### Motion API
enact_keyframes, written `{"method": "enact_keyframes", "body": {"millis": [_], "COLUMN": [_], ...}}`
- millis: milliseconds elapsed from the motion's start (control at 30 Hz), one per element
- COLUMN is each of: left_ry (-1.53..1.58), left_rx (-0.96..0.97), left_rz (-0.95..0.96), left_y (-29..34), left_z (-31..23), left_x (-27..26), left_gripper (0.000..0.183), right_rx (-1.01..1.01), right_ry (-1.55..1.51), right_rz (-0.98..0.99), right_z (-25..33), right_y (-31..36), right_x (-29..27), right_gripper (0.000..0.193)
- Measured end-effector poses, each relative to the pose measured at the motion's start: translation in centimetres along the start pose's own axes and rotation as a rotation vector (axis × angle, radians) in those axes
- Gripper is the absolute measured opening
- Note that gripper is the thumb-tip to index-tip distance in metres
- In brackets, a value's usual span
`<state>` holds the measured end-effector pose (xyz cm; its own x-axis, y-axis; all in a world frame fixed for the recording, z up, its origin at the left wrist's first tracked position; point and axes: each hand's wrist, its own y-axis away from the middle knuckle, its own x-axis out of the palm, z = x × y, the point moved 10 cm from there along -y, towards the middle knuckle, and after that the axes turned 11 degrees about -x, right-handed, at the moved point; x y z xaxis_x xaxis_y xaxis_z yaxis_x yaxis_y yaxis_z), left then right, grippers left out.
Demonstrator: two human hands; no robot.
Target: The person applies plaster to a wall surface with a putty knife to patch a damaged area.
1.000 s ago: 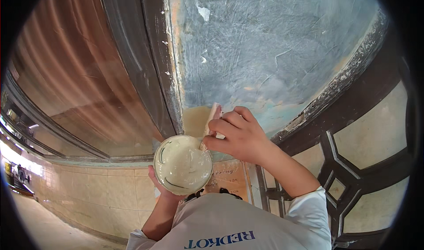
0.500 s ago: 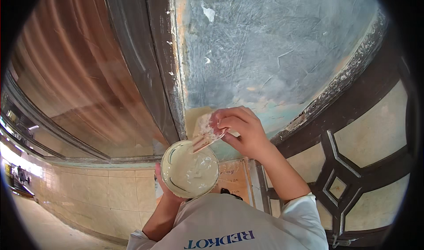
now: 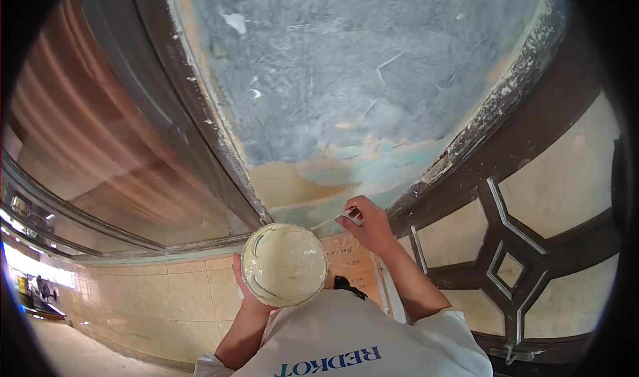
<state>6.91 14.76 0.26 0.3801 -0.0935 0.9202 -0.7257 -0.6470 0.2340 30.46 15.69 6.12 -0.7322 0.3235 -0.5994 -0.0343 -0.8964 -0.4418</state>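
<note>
Your right hand (image 3: 369, 225) pinches its fingers closed on a thin scraper (image 3: 353, 216), blade hard to make out, near the paste-filled tub (image 3: 291, 302) your left hand (image 3: 251, 296) cradles, its curled fingers mostly hidden.

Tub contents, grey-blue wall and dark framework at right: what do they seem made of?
Tub contents: creamy paste, apparently wet, given the gloss. Grey-blue wall: probably painted plaster, worn, with scratches and chipped patches. Dark framework: painted metal or varnished wood; its smooth sheen leaves that open.
</note>
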Motion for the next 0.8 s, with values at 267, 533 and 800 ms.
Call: {"method": "enact_keyframes", "body": {"millis": [267,533,800], "left_ry": [0.039,-0.023,0.019], "left_rx": [0.019,0.091,0.121], "left_rz": [0.022,-0.168,-0.236], "left_y": [-0.8,-0.2,0.0], "left_z": [1.8,3.4,5.3], "left_x": [-0.5,-1.2,-2.2], "left_gripper": [0.081,0.081,0.085], "right_rx": [0.795,0.743,0.483], "right_ry": [-0.966,-0.782,0.307], "right_rz": [-0.222,-0.465,-0.320], "right_z": [-18.2,-27.8,-28.9], "right_y": [12.6,13.3,7.5], "right_x": [11.9,11.1,5.4], "right_gripper": [0.022,0.023,0.033]}}
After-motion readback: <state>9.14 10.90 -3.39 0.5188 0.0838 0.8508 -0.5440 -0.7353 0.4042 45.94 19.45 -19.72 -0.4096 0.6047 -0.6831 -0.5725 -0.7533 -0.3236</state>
